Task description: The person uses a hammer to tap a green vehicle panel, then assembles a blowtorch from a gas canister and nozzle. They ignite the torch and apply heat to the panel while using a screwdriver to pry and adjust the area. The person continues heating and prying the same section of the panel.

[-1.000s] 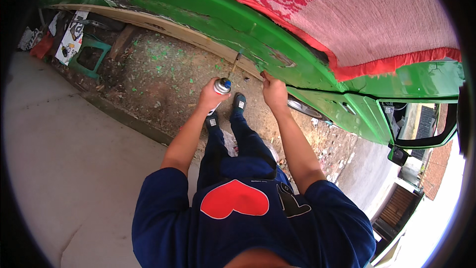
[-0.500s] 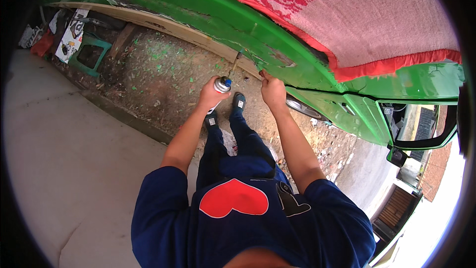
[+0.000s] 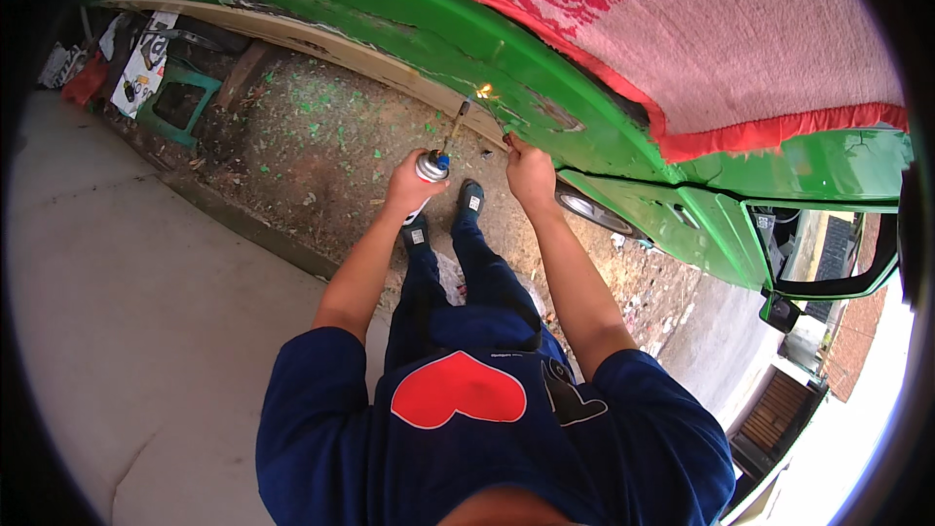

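Note:
My left hand (image 3: 403, 183) is wrapped round the can of a gas blowtorch (image 3: 430, 168). Its thin metal nozzle points away from me toward the green side panel (image 3: 429, 49) of a vehicle. A small orange flame (image 3: 484, 92) glows against the panel just past the nozzle tip. To the right, my right hand (image 3: 532, 175) is closed on the reddish-brown handle of a thin scraper-like tool (image 3: 507, 138). The tool's slim shaft reaches up to the panel near the flame; I cannot make out its tip. Cracked, lifted paint shows along the panel.
A red and pink cloth (image 3: 740, 49) covers the vehicle's upper part. Green flakes litter the dirt ground (image 3: 312, 127) below. A green plastic stool (image 3: 185, 102) lies at the far left beside a printed board (image 3: 144, 68). A wheel (image 3: 594, 211) and side mirror (image 3: 779, 310) are to the right.
An orange flame now shows at the panel, where none was visible before. The blowtorch and my right hand with its tool have shifted slightly left.

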### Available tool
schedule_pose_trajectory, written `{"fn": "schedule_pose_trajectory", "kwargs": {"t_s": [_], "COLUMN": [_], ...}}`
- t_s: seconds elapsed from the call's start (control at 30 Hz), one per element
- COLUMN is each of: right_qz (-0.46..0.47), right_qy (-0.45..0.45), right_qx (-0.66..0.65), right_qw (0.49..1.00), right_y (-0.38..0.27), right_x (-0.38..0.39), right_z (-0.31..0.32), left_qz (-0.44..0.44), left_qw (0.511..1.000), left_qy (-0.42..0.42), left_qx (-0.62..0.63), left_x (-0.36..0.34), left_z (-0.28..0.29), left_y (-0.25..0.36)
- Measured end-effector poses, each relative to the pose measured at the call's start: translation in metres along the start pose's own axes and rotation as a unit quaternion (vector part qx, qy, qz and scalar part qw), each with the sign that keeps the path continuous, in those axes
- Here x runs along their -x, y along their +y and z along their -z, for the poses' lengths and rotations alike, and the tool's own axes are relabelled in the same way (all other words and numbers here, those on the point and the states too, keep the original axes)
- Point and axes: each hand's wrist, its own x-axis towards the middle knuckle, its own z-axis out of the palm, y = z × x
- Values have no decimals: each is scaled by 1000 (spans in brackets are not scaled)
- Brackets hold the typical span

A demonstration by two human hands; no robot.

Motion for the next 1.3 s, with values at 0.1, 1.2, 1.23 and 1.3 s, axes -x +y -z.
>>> {"fn": "schedule_pose_trajectory", "kwargs": {"t_s": [0.1, 1.2, 1.23, 1.3], "right_qz": [47, 44, 43, 40], "right_qy": [41, 44, 42, 38], "right_qx": [-74, -36, -45, -60], "right_qw": [995, 997, 997, 997], "right_y": [7, -3, -2, 1], "right_x": [5, 5, 5, 5], "right_z": [8, 1, 2, 3], "left_qz": [-8, 11, 6, -4], "left_qw": [1000, 1000, 1000, 1000], "left_qy": [5, 0, -2, -6], "left_qx": [9, 2, 1, 2], "left_x": [3, 5, 4, 3], "left_z": [1, 11, 13, 13], "left_y": [2, 2, 1, -1]}}
